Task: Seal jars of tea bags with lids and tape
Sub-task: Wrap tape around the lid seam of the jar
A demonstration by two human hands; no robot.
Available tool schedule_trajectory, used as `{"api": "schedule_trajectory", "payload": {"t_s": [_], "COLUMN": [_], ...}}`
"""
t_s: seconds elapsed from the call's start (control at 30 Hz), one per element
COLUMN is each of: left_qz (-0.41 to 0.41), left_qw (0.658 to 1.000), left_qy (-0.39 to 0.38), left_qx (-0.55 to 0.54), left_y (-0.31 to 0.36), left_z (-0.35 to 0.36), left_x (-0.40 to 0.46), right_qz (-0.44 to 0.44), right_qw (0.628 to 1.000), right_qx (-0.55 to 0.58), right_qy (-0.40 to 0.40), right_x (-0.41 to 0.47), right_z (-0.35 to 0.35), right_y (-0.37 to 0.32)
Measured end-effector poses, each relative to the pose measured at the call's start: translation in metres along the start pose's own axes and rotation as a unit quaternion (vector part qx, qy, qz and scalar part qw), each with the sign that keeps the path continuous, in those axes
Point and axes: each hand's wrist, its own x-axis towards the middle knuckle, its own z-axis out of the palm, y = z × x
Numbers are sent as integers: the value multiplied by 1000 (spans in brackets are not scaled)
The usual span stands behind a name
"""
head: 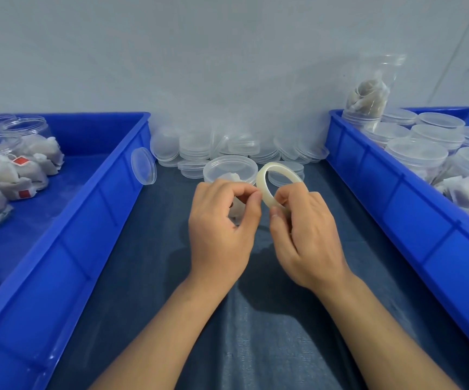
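With my right hand (302, 232) gripping the pale translucent tape ring (272, 182) above the lidded clear plastic jar of tea bags (229, 171) at the dark cloth's far middle, my left hand (222, 220) pinches its edge; I judge I should lift the free end cleanly.

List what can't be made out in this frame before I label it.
- Head view: body of the lidded jar, hidden behind the left hand.
- Head view: free end of the tape roll, too small, covered by the fingers.
- Head view: left bin and right bin, cut off by the frame edges.
- Head view: upturned jar, motion-blurred.
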Motion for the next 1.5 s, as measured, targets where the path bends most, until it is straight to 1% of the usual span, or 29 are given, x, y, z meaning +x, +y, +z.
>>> {"api": "schedule_trajectory", "payload": {"t_s": [0.17,0.43,0.67,0.87,1.1,1.27,1.5], "left_qz": [2,29,4,-29,20,30,20], "left_qw": [1000,999,1000,998,999,999,999], "left_qy": [-11,-25,-20,-46,-33,-29,-39], "left_qx": [-1,17,17,-13,11,16,29], "left_y": [0,-1,2,3,-1,-3,-6], "left_z": [1,3,0,-2,-3,-4,-5], "left_x": [-1,-4,-3,-3,-2,-4,-5], "right_qz": [8,35,35,25,19,23,37], "right_qw": [1000,999,999,999,999,999,993], "right_qx": [-16,-27,-28,-21,-30,-46,-110], "right_qy": [-6,14,14,3,2,-4,0], "right_x": [1,2,3,2,3,3,4], "right_z": [0,0,1,0,-1,-2,-1], "right_y": [1,2,2,1,0,-1,-4]}}
